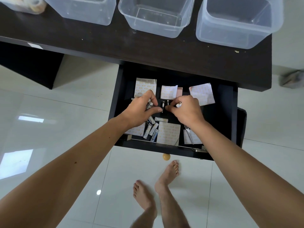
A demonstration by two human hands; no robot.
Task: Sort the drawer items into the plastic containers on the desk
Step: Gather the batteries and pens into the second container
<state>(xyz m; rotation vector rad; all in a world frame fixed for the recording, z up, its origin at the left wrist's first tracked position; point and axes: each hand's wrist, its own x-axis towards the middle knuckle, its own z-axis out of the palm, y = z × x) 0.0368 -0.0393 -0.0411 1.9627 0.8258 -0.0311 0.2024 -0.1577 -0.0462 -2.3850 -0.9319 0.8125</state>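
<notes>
Nearest the camera, two bare feet (158,185) stand on the white tiled floor (49,129), just below the round yellow knob (166,157) of the open dark drawer (227,112). Along the drawer's near edge lie loose batteries (152,129), with patterned paper sachets (168,132) at their 3 o'clock. Both arms reach into the middle of the drawer. The left hand (141,111) is curled closed around a battery. The right hand (185,111) is closed on a small cylindrical item, seemingly another battery, whose tip shows at its knuckles. Between the two thumbs stand two small metal bolts (165,104). More sachets (202,93) lie at the 12 o'clock end of the drawer. Beyond it, on the dark desk (65,40), sit three clear plastic containers (156,15) in a row, and a fourth container (23,4) at 11 o'clock holds something indistinct.
</notes>
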